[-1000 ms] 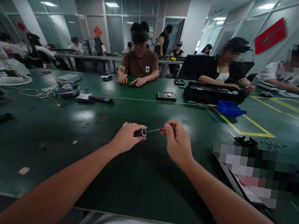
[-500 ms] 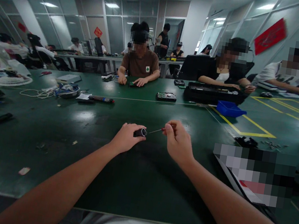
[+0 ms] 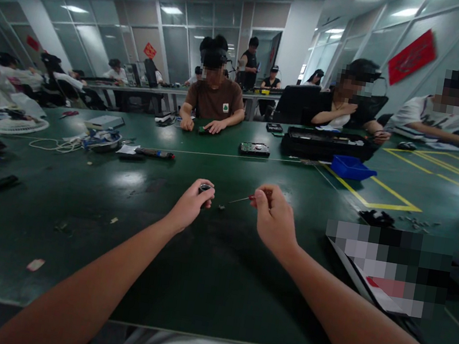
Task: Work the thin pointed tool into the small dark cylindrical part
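My left hand (image 3: 193,202) is closed around a small black cylinder (image 3: 206,188) with a shiny round rim, its end facing up. What kind of part it is I cannot make out. My right hand (image 3: 270,209) grips a thin screwdriver (image 3: 243,200) by its red handle, mostly covered by the fingers. The shaft points left, toward the cylinder, without touching it. On the green table between the hands lies a tiny metallic piece (image 3: 221,207), too small to name.
A blue tray (image 3: 352,168) and a long black housing (image 3: 324,146) stand at the back right. A hard drive (image 3: 254,149) lies ahead, and loose screws (image 3: 419,224) lie to the right. A bundle of cables (image 3: 104,139) sits at left. Co-workers sit across the table.
My left hand has moved slightly left and turned the cylinder upright, away from the screwdriver tip. A tiny piece now shows on the table. My right hand has barely moved.
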`<state>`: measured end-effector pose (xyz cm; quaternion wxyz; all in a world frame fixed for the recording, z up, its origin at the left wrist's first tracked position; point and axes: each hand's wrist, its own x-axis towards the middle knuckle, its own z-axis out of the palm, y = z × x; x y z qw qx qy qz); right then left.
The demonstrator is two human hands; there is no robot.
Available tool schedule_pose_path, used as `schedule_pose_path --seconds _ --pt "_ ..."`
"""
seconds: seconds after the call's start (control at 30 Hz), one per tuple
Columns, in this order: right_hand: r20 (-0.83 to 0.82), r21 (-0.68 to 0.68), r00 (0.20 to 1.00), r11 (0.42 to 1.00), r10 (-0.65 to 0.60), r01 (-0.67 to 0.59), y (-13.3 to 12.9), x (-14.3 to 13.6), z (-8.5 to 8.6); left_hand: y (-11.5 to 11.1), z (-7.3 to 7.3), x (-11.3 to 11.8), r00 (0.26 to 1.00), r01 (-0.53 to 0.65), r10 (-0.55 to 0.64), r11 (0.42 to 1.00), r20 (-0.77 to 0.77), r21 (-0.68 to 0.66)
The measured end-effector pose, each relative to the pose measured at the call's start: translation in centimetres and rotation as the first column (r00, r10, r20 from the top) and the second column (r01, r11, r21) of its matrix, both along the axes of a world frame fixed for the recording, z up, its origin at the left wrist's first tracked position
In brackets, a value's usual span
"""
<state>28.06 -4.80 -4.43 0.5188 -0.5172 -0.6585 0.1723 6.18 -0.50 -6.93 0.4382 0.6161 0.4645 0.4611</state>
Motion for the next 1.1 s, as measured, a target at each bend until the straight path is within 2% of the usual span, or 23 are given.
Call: schedule_pose_path --seconds 0.03,0.1,0.2,0.27,0.37,0.53,0.67,0.73,0.83,0.97,1.1 --pt "0.000 0.000 1.000 1.000 0.001 -0.001 0.0 0.0 0.0 -0.1 0.1 0.0 1.000 -0.002 0.002 1.000 -0.029 -0.008" --pt "0.000 -0.002 1.000 1.000 0.006 -0.006 0.0 0.1 -0.2 -0.3 0.4 -0.1 0.979 -0.024 0.030 0.999 -0.202 0.033" --pt "0.001 -0.001 1.000 1.000 0.003 -0.003 0.1 0.1 -0.3 -0.7 0.6 0.0 0.866 -0.001 0.086 0.985 -0.492 0.172" --pt "0.004 0.005 1.000 1.000 -0.008 0.008 0.2 0.0 -0.4 -0.8 0.6 0.2 0.793 0.060 0.090 0.973 -0.602 0.225" --pt "0.011 0.006 1.000 1.000 -0.016 0.016 0.2 0.0 -0.4 -0.9 0.4 0.6 0.681 0.139 0.076 0.963 -0.728 0.231" --pt "0.015 0.007 1.000 1.000 -0.006 0.006 0.1 -0.1 -0.4 -0.9 0.2 1.2 0.436 0.214 0.105 0.952 -0.894 0.217" --pt "0.020 0.010 1.000 1.000 -0.004 0.004 0.1 -0.1 -0.3 -0.5 0.0 1.9 0.355 0.275 0.108 0.937 -0.929 0.214" --pt "0.025 0.008 1.000 1.000 -0.005 0.005 0.1 -0.1 -0.3 -0.4 0.0 2.1 0.357 0.299 0.101 0.930 -0.929 0.216" --pt "0.031 0.005 0.999 1.000 -0.007 0.007 0.0 -0.1 -0.2 -0.3 0.0 1.9 0.428 0.284 0.079 0.934 -0.900 0.217" --pt "0.026 -0.012 1.000 1.000 0.013 -0.013 0.0 0.1 -0.1 -0.5 0.4 1.0 0.617 0.227 -0.012 0.960 -0.787 0.163" --pt "0.019 -0.018 1.000 1.000 0.016 -0.015 0.0 0.2 -0.1 -0.7 1.8 -0.5 0.808 0.129 -0.079 0.991 -0.584 0.045"
